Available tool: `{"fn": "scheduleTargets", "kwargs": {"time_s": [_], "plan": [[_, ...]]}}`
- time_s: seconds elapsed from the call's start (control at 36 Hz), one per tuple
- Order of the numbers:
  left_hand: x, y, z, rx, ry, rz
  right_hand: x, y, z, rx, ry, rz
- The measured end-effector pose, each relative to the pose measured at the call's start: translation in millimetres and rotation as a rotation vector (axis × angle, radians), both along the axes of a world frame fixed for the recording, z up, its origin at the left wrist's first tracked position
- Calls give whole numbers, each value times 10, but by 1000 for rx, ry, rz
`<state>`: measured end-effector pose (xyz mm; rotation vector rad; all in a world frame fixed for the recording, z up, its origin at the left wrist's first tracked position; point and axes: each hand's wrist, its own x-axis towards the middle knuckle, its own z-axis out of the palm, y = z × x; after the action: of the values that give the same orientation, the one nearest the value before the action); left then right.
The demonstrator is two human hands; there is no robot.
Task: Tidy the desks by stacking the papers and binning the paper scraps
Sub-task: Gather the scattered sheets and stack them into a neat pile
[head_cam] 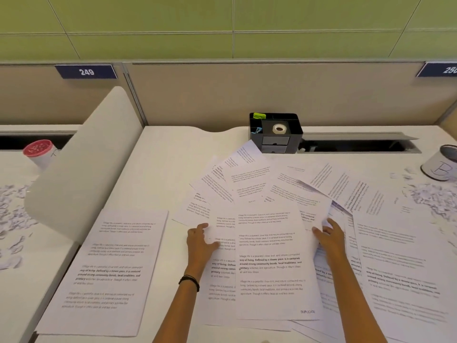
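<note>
- Head view: the left hand grips the left edge of a sheaf of white printed paper sheets, thumb on top and fingers curled at the margin.
- The right hand grips the right edge of the same sheaf, fingers bent round it; the sheaf lies between the two hands on the white tabletop.
- Beyond the hands, a fan of loose white printed sheets spreads out, overlapping and skewed; more sheets lie to the right of the right hand.
- Left of the left hand, apart from it, rests a squared stack of white printed pages.
- Far right, beyond the right hand, a heap of white paper scraps lies near a white metal can marked B.
- Far left, past a white curved divider panel, lie further white scraps and a red-topped white cup.
- Straight ahead stands a black plastic desk organiser.
</note>
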<state>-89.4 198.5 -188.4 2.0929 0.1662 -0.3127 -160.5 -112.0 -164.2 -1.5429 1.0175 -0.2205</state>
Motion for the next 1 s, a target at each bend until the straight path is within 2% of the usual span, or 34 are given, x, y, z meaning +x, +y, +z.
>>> {"fn": "scheduleTargets", "kwargs": {"time_s": [0.25, 0.36, 0.56, 0.61, 0.75, 1.0], "plan": [[-97, -50, -8, 141, -91, -38, -268, -301, 69, -56, 172, 261], [-117, -71, 4, 186, -111, -55, -389, -354, 66, -1, 246, 330], [-156, -80, 6, 227, -103, -52, -442, -141, 168, 42, 360, 580], [-160, -67, 6, 212, -82, -40, -435, -93, 177, 26, 338, 585], [-151, -17, 9, 145, -14, -9, -416, -38, 125, -69, 257, 438], [-247, -79, 53, -9, 100, -34, -414, 427, 120, 72, 139, 536]]}}
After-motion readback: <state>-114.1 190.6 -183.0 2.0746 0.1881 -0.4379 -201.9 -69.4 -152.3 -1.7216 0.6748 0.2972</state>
